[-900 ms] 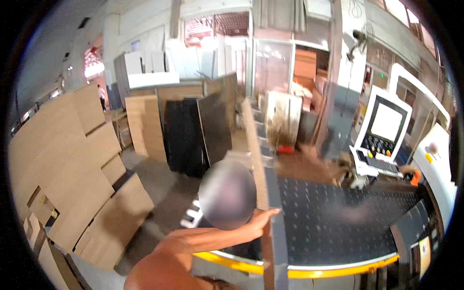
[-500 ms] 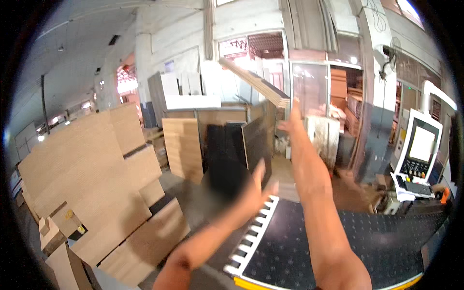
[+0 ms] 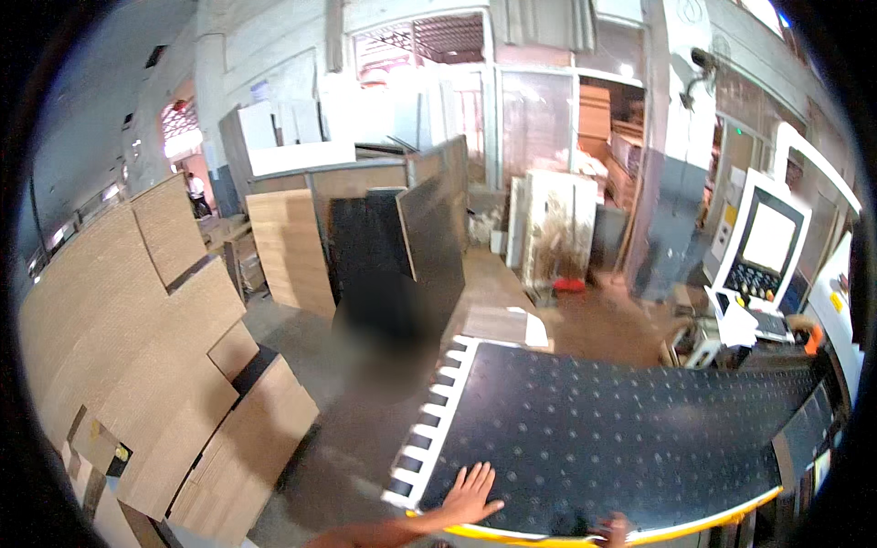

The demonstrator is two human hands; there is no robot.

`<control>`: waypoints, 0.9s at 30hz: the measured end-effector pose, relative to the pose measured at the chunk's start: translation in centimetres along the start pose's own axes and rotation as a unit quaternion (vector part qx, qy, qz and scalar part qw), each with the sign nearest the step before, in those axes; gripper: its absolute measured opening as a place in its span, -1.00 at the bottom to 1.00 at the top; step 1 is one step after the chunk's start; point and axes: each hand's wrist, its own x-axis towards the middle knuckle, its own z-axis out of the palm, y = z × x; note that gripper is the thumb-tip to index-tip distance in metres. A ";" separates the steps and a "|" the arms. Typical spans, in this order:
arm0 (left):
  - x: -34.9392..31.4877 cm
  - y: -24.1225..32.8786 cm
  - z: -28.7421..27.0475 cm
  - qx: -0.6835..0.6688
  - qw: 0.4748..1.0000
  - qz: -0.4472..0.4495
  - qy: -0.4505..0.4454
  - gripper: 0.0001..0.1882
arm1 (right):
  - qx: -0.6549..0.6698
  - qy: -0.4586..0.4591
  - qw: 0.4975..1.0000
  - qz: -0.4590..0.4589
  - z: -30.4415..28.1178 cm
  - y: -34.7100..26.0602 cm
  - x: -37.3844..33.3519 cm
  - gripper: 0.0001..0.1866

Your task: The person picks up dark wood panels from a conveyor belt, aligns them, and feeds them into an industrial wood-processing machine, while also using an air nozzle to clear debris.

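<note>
Since a moment ago I've brought the left hand (image 3: 469, 494) down from its raised reach to lie spread on the table (image 3: 630, 425), near left, and the right hand (image 3: 615, 529) down to its near edge, where it blurs. The raised board has left my view.

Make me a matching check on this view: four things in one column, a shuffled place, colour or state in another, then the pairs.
1. Left hand
2. Right hand
3. Control panel
4. Board stack

A. Brown, picture's left side
B. Beside the yellow edge
C. Fingers spread, over the dark tabletop
D. White-framed, picture's right side

Pairs: 1-C, 2-B, 3-D, 4-A
</note>
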 end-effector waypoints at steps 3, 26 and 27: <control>5.0 4.4 -0.5 0.008 0.996 0.084 -0.012 -0.07 | 0.014 0.301 0.953 -0.041 -15.9 -4.0 -4.4 -0.39; 35.0 47.6 4.3 -0.020 0.994 0.104 -0.018 -0.14 | -0.051 0.519 0.847 -0.105 -69.6 -13.2 24.6 -0.20; 34.5 46.8 3.6 -0.014 0.996 0.087 -0.025 -0.13 | -0.056 0.515 0.844 -0.137 -70.4 -14.7 26.9 -0.22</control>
